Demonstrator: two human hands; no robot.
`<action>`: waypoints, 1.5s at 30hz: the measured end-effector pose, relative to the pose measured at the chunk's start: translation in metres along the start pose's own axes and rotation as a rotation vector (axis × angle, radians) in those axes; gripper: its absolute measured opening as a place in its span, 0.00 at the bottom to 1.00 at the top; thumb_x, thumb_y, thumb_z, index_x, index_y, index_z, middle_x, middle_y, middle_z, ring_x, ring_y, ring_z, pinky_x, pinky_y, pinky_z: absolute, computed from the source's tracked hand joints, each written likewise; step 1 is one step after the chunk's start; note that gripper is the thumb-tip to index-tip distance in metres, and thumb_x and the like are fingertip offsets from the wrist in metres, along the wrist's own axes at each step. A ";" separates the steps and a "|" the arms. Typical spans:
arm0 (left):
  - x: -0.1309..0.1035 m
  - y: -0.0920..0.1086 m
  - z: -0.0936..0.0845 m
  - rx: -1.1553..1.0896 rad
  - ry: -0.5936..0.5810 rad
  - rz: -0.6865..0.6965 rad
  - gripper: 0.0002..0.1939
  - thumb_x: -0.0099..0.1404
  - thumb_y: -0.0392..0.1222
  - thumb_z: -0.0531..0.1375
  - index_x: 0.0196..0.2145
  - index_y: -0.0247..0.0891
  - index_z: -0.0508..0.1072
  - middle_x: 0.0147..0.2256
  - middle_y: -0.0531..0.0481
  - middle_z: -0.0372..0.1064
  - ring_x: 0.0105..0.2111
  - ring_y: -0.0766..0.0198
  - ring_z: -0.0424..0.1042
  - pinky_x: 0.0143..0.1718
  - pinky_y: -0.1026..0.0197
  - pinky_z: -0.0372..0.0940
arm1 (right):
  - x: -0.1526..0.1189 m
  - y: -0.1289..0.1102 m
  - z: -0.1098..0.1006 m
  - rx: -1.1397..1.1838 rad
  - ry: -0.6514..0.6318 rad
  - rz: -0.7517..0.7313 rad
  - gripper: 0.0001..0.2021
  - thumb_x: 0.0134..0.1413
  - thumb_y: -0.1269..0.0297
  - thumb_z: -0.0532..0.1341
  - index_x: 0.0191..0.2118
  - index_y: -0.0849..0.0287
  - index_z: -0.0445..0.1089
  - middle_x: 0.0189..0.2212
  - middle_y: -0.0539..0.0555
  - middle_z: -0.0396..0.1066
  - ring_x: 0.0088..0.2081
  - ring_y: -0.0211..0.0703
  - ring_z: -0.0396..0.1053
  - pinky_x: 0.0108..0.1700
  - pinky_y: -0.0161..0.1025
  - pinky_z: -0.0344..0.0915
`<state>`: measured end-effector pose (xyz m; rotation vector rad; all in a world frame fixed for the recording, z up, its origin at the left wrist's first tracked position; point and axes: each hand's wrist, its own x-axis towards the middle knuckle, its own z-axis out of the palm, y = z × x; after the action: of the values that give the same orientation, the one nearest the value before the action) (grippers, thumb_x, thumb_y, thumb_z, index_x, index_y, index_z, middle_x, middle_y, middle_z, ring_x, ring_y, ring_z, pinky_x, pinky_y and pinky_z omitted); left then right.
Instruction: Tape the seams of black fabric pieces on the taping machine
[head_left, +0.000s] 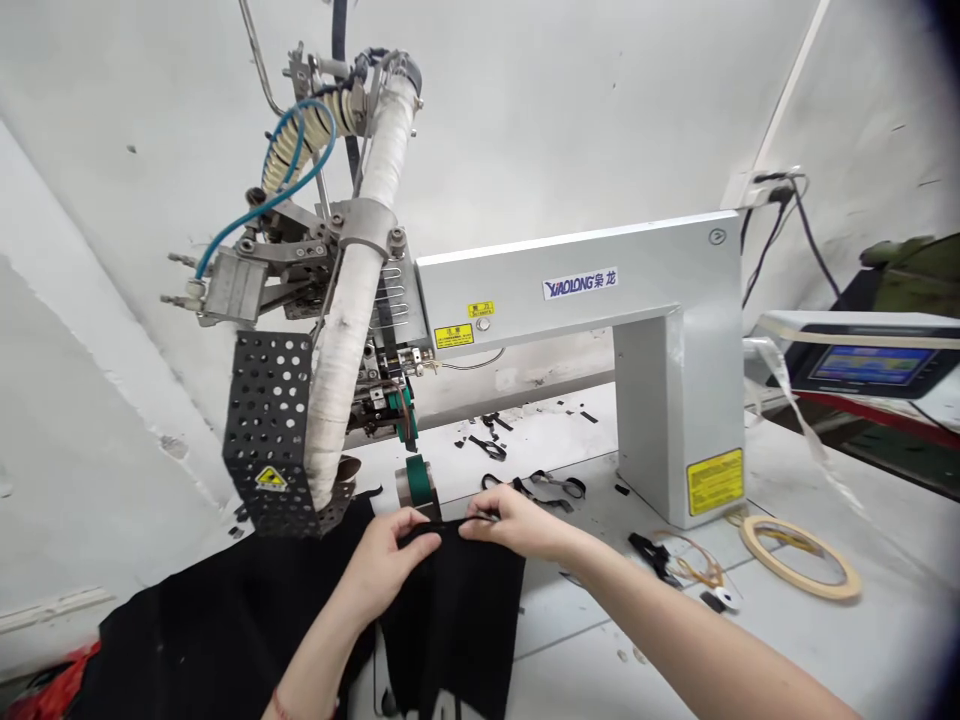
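Note:
Black fabric [465, 610] hangs down over the table's near side, its top edge pinched between both hands. My left hand [386, 560] is closed on that edge, thumb on the near side. A little to the right, my right hand [510, 520] grips the same edge with thumb and fingers. Just behind the held edge stands the lower green roller [420, 480] of a seam-taping machine [577, 280]. Its upper green roller [405, 415] sits above, with a gap between the two. The fingertips are partly hidden by the cloth.
A perforated black guard [266, 430] and white-wrapped pipe [349, 330] hang left of the rollers. More black cloth [225, 610] spreads at left. Black scraps [547, 488] and a tape roll [799, 560] lie on the table. A control screen [870, 365] stands at right.

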<state>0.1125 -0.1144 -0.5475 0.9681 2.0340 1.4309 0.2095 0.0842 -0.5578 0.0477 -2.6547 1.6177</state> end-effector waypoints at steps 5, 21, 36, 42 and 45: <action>0.014 -0.016 -0.017 -0.331 0.320 -0.131 0.14 0.52 0.51 0.65 0.28 0.37 0.71 0.24 0.56 0.68 0.27 0.68 0.66 0.31 0.65 0.59 | 0.016 -0.013 -0.007 0.066 0.284 0.010 0.14 0.52 0.55 0.59 0.24 0.60 0.63 0.22 0.46 0.58 0.28 0.36 0.56 0.32 0.34 0.53; 0.042 0.000 -0.015 -0.935 0.365 -0.417 0.06 0.55 0.39 0.64 0.30 0.34 0.73 0.25 0.49 0.75 0.26 0.62 0.76 0.30 0.64 0.70 | 0.059 -0.008 0.001 0.838 0.472 0.295 0.10 0.39 0.62 0.67 0.25 0.59 0.66 0.20 0.48 0.66 0.23 0.37 0.64 0.25 0.33 0.58; 0.042 0.015 -0.031 -1.010 0.154 -0.419 0.20 0.58 0.47 0.63 0.45 0.32 0.72 0.36 0.43 0.78 0.38 0.51 0.76 0.45 0.53 0.69 | 0.071 -0.027 0.000 0.935 0.488 0.274 0.11 0.37 0.62 0.67 0.23 0.59 0.63 0.18 0.46 0.64 0.21 0.34 0.61 0.23 0.32 0.54; 0.038 0.002 -0.027 -0.944 0.410 -0.374 0.12 0.46 0.41 0.71 0.28 0.35 0.74 0.26 0.52 0.76 0.25 0.65 0.74 0.29 0.67 0.68 | 0.062 -0.021 0.004 0.796 0.425 0.250 0.10 0.42 0.60 0.64 0.23 0.59 0.64 0.18 0.46 0.62 0.22 0.36 0.61 0.25 0.33 0.54; 0.032 -0.005 -0.024 -0.877 0.405 -0.351 0.19 0.39 0.45 0.73 0.27 0.34 0.74 0.22 0.53 0.74 0.23 0.68 0.72 0.26 0.70 0.66 | 0.057 -0.020 0.003 0.505 0.423 0.145 0.10 0.47 0.59 0.61 0.23 0.59 0.65 0.20 0.48 0.63 0.25 0.37 0.62 0.28 0.34 0.55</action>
<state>0.0737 -0.1053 -0.5432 -0.0442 1.4128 2.1112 0.1536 0.0718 -0.5389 -0.4310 -1.9364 2.0288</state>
